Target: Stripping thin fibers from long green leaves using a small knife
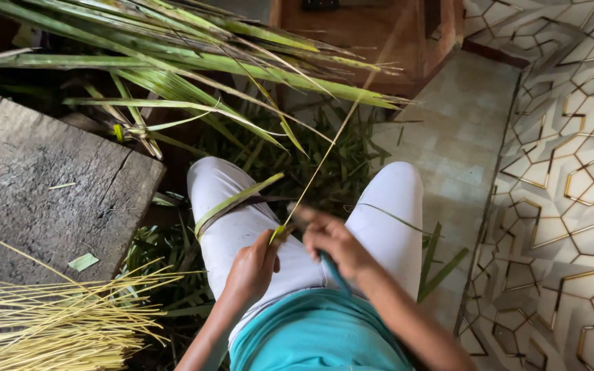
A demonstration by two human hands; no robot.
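Pinching a leaf midrib (324,161) between them, left hand (252,268) and right hand (335,244) grip above the lap.

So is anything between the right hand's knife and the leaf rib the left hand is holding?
Nothing visible. The left hand pinches the yellow leaf rib at its lower end, and the right hand with the blue-handled knife is right beside it over the lap. The blade itself is blurred.
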